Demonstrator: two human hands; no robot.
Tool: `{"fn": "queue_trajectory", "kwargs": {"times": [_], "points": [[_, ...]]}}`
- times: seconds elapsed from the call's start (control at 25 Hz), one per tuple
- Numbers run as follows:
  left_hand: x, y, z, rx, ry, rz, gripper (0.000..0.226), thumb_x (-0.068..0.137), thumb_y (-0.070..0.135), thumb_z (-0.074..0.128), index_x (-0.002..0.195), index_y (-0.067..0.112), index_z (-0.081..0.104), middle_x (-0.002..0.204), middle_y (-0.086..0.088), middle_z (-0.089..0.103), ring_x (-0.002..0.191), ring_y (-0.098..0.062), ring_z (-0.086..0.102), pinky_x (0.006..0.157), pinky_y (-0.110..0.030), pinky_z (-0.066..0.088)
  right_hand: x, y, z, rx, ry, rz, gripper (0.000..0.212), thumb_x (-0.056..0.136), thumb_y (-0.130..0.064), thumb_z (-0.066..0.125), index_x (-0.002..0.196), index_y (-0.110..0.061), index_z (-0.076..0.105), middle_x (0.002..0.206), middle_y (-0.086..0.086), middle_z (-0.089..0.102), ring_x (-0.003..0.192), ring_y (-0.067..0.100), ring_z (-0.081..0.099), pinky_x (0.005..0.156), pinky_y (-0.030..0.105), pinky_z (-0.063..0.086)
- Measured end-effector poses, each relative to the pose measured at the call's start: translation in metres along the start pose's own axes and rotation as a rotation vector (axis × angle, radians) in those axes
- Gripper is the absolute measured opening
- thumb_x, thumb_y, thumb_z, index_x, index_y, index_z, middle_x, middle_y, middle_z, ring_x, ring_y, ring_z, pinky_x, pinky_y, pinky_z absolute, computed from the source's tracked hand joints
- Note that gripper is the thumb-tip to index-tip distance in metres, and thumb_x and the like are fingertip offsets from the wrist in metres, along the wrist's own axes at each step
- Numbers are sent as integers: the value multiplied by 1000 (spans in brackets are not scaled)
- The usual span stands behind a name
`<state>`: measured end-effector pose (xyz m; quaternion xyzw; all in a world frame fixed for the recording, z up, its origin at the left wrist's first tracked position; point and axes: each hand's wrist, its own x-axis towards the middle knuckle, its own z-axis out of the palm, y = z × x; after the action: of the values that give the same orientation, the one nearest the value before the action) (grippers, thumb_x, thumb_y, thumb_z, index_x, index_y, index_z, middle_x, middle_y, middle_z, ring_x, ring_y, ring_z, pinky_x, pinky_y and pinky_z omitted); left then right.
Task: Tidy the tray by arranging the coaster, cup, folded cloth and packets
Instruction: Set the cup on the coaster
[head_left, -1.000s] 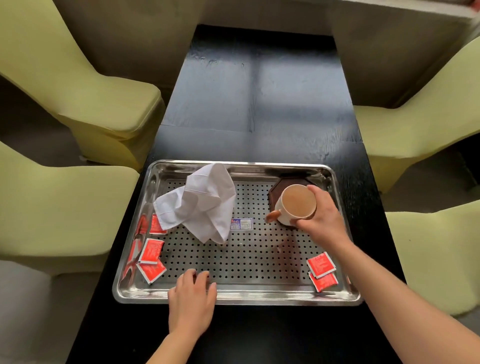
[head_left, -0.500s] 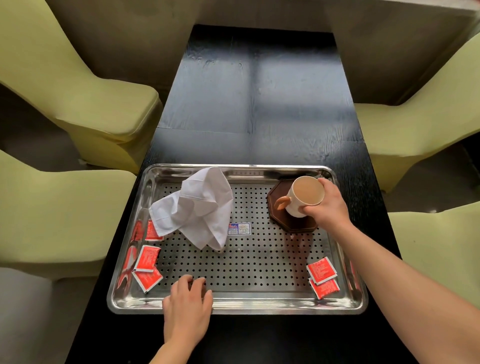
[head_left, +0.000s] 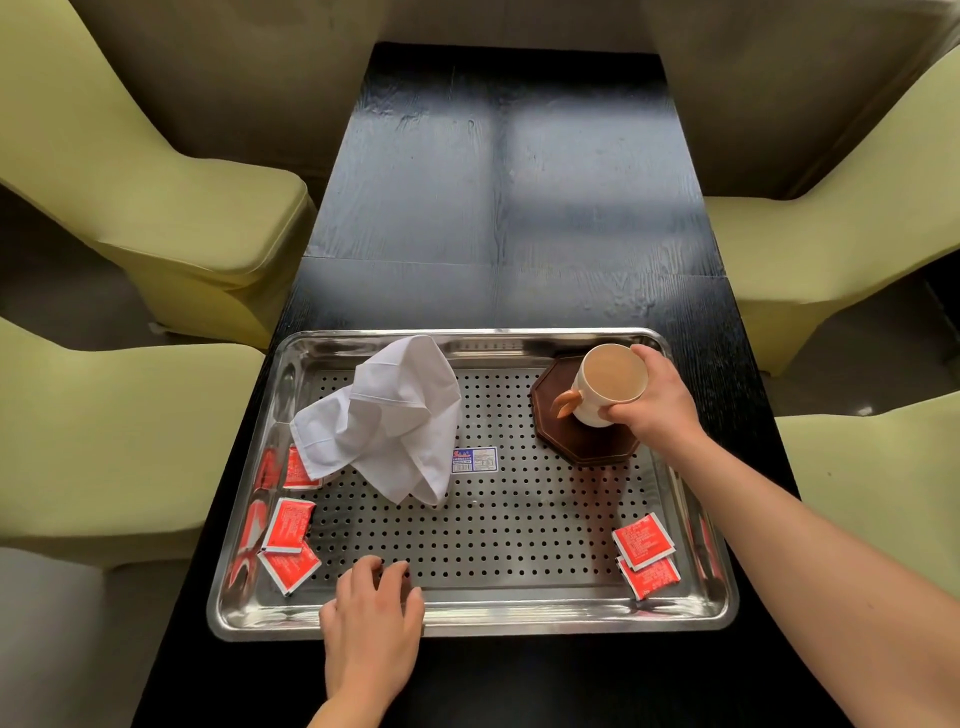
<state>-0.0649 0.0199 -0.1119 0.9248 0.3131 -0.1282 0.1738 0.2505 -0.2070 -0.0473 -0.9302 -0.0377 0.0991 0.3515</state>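
Your right-hand fingers (head_left: 618, 413) are wrapped round the cup (head_left: 610, 382), gripping its side; right hand (head_left: 652, 400) holds it over the dark octagonal coaster (head_left: 587, 441) at the tray's far-right corner. Can't tell whether the cup base touches the coaster. Left hand (head_left: 371, 621) lies flat over the tray (head_left: 498, 621) near rim, fingers loose, gripping nothing. White cloth (head_left: 387, 421) is crumpled, far-left in the tray, overlapping one red packet (head_left: 298, 467). Two more packets (head_left: 288, 543) near-left, two packets (head_left: 644, 553) near-right. Tray sits on a black table (head_left: 509, 182).
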Motion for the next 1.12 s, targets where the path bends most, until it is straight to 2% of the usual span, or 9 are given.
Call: {"fn": "queue_trajectory", "kwargs": {"times": [0.16,0.36,0.6,0.88,1.12], "points": [[-1,2,2,21,18,1,36,94,47,43,127,38,53,130,7,43,123,-13,37,100,-37,33,0,-1,-2,-19,-20,-15,98,64,-14,89,147,-23,37,142,3,46,127,25,46,101,43,41],[-1,1,4,56,37,3,38,94,47,44,129,36,52,131,5,44,123,-14,39,98,-37,34,-1,-2,-1,-11,-22,-23,99,64,-13,89,147,-23,37,143,4,45,128,25,45,99,38,38],[-1,2,5,69,37,7,39,94,47,43,130,36,52,131,5,44,123,-14,39,98,-37,34,1,-1,-1,9,-27,-14,100,63,-14,90,147,-25,37,143,2,47,128,24,46,101,41,40],[0,1,7,67,48,12,37,93,46,45,128,35,53,130,4,45,122,-15,40,97,-38,35,2,-1,0,-21,-65,-37,98,61,-13,89,144,-28,40,136,0,52,119,23,49,89,35,40],[0,-1,9,63,47,15,38,93,47,44,128,36,53,131,5,44,123,-14,39,97,-38,34,4,0,-4,-63,-102,-32,105,65,-6,84,152,-31,29,147,2,44,126,22,46,92,34,41]]}}
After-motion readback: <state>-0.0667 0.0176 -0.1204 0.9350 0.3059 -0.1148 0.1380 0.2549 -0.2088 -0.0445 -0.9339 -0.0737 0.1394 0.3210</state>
